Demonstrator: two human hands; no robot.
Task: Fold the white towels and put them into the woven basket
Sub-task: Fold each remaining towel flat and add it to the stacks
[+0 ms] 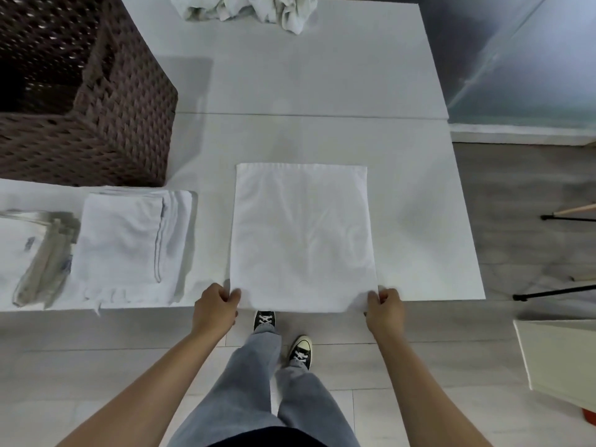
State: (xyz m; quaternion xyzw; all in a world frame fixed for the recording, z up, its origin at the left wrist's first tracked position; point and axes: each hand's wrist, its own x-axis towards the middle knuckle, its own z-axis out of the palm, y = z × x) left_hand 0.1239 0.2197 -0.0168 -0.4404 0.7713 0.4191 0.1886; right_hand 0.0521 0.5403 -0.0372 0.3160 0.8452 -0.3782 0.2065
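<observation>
Hands [215, 307] pinch towel [303, 233]; basket [80, 91] beside.

We see a plain room set up for filming: a white desk [322, 75], grey floor [516, 204], and stand legs [554, 291].

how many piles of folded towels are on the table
2: one stack of folded towels left of the spread towel, another folded pile at the far left edge, partly cut off. More may lie outside the view.

The woven basket [80, 91] and crumpled towels [245, 9] are cut off by the frame; the basket's dark interior perhaps holds nothing visible.
</observation>
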